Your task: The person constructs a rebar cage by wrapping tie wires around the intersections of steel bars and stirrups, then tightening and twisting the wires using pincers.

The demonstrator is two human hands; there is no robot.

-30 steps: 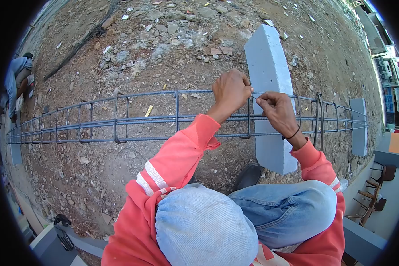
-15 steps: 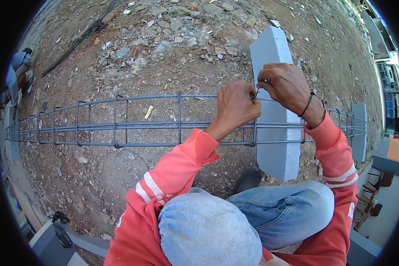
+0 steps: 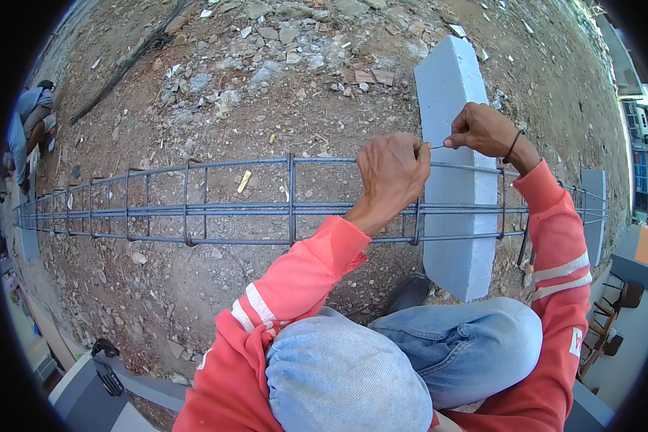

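A long rebar cage [image 3: 245, 209] of bars and square stirrups runs across the view, resting over a pale grey-blue block [image 3: 457, 173]. My left hand [image 3: 392, 173] is closed at the cage's far bar, just left of the block, fingers pinched on a thin wire. Over the block, my right hand [image 3: 486, 132] pinches the other end of the thin wire [image 3: 438, 147], which stretches short and nearly level between the two hands. The joint under my left fingers is hidden.
Another block [image 3: 594, 216] supports the cage's right end. A co-worker [image 3: 27, 133] bends near its left end. Stones and rubble [image 3: 266, 65] cover the ground beyond the cage. Chairs [image 3: 608, 317] stand at the lower right. A dark tool leans on the cage beside my right sleeve.
My right hand has crossed above the bar and moved right, away from my left hand, drawing the wire out between them. My left hand has shifted slightly right.
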